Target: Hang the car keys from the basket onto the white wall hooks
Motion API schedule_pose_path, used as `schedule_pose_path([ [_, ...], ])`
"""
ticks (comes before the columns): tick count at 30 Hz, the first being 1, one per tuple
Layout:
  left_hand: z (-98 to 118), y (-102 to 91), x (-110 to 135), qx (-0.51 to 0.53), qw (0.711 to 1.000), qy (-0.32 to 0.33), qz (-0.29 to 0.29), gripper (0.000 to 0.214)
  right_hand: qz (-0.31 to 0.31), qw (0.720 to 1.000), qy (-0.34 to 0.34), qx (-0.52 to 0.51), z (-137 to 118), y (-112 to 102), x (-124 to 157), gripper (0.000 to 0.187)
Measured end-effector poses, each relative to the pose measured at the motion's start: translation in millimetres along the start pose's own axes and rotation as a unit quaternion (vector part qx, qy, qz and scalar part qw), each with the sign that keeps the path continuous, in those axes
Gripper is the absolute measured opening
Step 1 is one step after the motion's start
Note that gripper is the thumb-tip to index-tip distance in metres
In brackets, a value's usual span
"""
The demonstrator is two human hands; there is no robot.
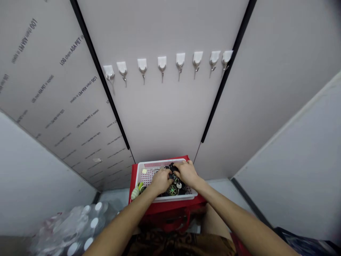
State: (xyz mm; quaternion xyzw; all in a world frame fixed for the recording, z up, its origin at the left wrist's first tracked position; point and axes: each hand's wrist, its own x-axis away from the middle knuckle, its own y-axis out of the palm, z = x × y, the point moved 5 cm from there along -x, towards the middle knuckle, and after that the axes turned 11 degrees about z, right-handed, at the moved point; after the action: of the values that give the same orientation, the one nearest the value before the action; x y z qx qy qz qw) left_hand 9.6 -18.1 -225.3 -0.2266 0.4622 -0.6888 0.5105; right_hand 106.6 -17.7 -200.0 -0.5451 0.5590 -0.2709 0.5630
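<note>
Both hands are inside a white plastic basket [141, 177] with a slotted wall and a perforated bottom. My left hand [161, 182] is over its middle, fingers curled down among small dark items. Close beside it, my right hand [186, 173] bends its fingers over a black item [173, 167] near the far right rim. What either hand grips is mostly hidden. Just below the fingers lies a round gold-and-black piece with a green centre [173, 190]. A pale green ribbed item [135, 193] and a yellow-green one [140, 185] rest at the left end, near a small pale yellow square [144, 171].
The basket stands on a red box or bag [170, 207] against a grey panel wall. Several white adhesive hooks [162, 63] run in a row above. Plastic-wrapped bottles with white caps [94, 223] stand at lower left. A dark patterned item [303, 243] lies at lower right.
</note>
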Motion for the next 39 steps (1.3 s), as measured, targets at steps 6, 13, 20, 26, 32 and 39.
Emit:
schedule_pose_path([
  [6, -7.0, -2.2, -4.9, 0.128, 0.986, -0.091, 0.054, 0.040, 0.086, 0.975, 0.079, -0.190, 13.7, -17.5, 4.6, 0.023],
  [13, 8.8, -17.2, -16.2, 0.337, 0.934, -0.070, 0.094, 0.025, 0.105, 0.897, 0.162, -0.399, 18.4, -26.2, 3.3, 0.023],
  [20, 2.9, -24.5, -12.6, 0.433, 0.872, -0.220, 0.064, 0.009, 0.101, 0.877, 0.212, -0.419, 31.0, -21.4, 4.4, 0.023],
  [26, 18.2, -36.2, -18.0, 0.413, 0.890, -0.190, 0.042, 0.007, 0.149, 0.928, 0.138, -0.312, 28.6, -39.2, 6.6, 0.020],
  [32, 45.8, -48.1, -36.7, 0.382, 0.917, -0.105, 0.044, 0.007, 0.120, 0.923, 0.087, -0.355, 14.3, -50.3, 3.9, 0.017],
  [39, 94.5, -87.7, -80.0, 0.419, 0.903, -0.042, 0.086, 0.007, 0.158, 0.836, 0.175, -0.496, 48.0, -118.2, -35.3, 0.015],
])
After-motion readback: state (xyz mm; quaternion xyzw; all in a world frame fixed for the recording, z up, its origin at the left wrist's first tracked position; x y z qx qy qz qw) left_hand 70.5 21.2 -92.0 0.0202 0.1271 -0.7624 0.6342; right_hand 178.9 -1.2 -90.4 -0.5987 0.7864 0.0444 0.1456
